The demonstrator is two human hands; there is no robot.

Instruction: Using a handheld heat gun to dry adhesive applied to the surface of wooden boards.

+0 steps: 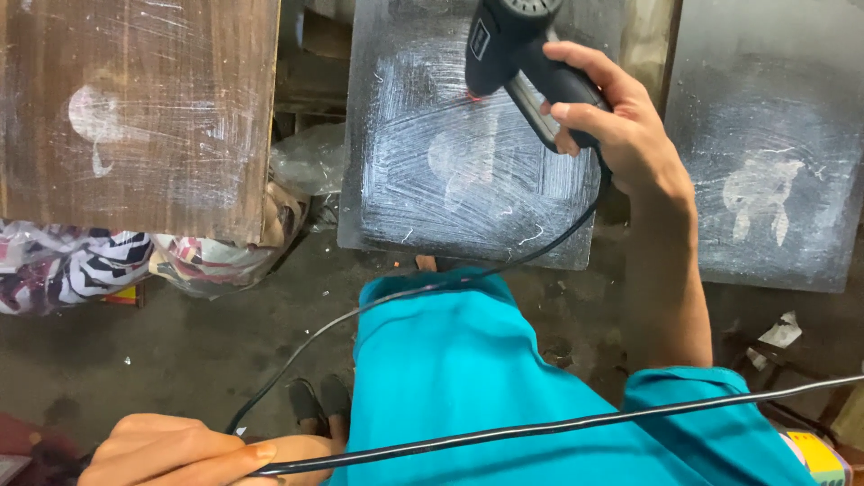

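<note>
Holding: your right hand [621, 126] is wrapped around the grip of a black heat gun [522, 54], fingers curled tight on the handle, index finger [585, 115] laid across its front.
Heat gun position: upper centre of the view, nozzle end aimed at the dark grey board [468, 180] standing in front of you; whether it touches the surface, you cannot tell.
Board surface: streaked with whitish smears, a pale patch near its middle.
Cable: the black power cord [504, 430] drops from the gun's handle past your teal garment [468, 378], loops low, and runs across the bottom of the frame to the right edge.
Left hand: your left hand [180, 450] sits at the lower left, fingers closed in a pinch on the cord.
Neighbours: a brown wooden board [144, 108] at the left, another grey board [774, 144] at the right, both marked with pale smears.
Floor: dark concrete [180, 351]; patterned bundles in plastic [108, 265] lie under the brown board.
</note>
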